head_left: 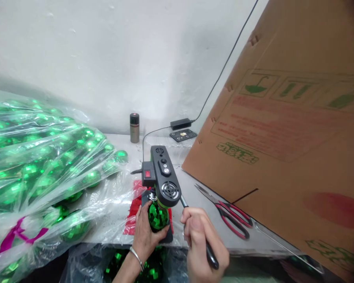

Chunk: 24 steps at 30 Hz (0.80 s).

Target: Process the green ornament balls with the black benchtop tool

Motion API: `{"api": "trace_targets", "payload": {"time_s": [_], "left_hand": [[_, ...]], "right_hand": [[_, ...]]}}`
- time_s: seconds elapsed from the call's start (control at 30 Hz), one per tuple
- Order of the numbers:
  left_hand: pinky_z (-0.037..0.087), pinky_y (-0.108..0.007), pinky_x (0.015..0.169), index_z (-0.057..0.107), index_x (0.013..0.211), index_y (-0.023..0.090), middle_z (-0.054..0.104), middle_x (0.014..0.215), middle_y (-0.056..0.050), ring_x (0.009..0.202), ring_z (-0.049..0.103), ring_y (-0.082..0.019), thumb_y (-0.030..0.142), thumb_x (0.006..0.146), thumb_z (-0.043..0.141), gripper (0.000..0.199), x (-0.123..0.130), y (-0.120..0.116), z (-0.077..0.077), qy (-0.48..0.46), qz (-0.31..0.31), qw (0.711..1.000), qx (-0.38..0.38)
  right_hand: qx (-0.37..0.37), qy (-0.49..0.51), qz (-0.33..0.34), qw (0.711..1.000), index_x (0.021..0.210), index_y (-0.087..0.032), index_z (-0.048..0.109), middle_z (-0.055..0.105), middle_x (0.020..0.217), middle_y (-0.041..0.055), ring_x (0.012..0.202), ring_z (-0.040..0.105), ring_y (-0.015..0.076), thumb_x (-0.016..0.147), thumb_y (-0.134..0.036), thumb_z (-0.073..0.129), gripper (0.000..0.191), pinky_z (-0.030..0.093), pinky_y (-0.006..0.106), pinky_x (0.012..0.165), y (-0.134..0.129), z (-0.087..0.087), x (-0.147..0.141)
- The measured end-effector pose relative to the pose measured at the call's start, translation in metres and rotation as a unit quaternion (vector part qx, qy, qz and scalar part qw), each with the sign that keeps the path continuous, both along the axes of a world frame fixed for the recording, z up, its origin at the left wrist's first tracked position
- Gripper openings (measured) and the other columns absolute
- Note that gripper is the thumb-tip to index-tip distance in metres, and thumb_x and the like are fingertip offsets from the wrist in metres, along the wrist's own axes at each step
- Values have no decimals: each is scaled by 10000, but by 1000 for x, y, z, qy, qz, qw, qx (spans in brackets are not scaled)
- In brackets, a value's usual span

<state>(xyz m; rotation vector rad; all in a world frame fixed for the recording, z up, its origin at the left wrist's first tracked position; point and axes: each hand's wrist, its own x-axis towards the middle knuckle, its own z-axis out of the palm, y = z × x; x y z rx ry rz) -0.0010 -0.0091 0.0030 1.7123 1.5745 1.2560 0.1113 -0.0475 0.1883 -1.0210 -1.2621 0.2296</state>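
Observation:
A shiny green mirrored ball (158, 216) is in my left hand (147, 228), its fingers wrapped round the ball's left and lower sides. The ball sits just under the front end of a black machine (166, 177) with round vents and a red switch. My right hand (205, 239) is closed round the black handle of a metal lever (212, 255), to the right of the ball. Red material (133, 214) lies beneath the machine's dark base. More green balls (153, 271) show below the table edge, under my left wrist.
Clear plastic bags of green balls (41, 157) cover the left side. A large cardboard box (277, 129) leans in at the right. Red-handled scissors (230, 216) lie by it. Behind stand a capped bottle (134, 131), a black adapter (181, 124) and a phone-like dark slab (183, 135).

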Motion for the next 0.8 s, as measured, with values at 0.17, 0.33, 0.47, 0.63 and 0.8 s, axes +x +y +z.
{"api": "trace_targets", "payload": {"time_s": [0.17,0.33,0.47,0.63,0.8], "left_hand": [[600,-672,1118,583,1448,167,766,1367,-196,1307,735,-429,350,764,858,760,1,-1,-5,14,10,1000,21],[603,-680,1111,572,1452,168,765,1373,-204,1302,739,-435,365,758,858,775,2,-1,-12,31,16,998,43],[611,-678,1101,574,1442,175,771,1361,-198,1291,747,-436,384,764,855,763,2,-1,-11,36,22,998,53],[631,-656,1069,575,1440,175,777,1333,-192,1249,767,-424,370,772,852,749,2,0,-6,36,17,998,56],[638,-645,1051,574,1440,163,775,1319,-198,1230,770,-422,370,777,850,747,1,0,-4,31,12,998,54]], "right_hand": [[55,25,7,998,780,-218,568,572,731,-13,641,587,115,1126,-134,485,366,422,246,555,3,-25,-2],[55,36,11,998,784,-221,576,611,746,-14,651,607,121,1128,-193,505,352,441,252,580,6,-41,-1],[74,32,-16,997,757,-221,565,619,732,-10,581,565,113,1135,-232,499,384,408,254,530,9,-45,-3],[78,42,-30,996,757,-222,577,634,734,-14,597,581,112,1133,-217,498,384,415,259,548,10,-49,-7],[66,39,-21,997,768,-221,595,649,746,-12,619,603,119,1132,-224,495,378,429,269,575,9,-51,-5]]}}
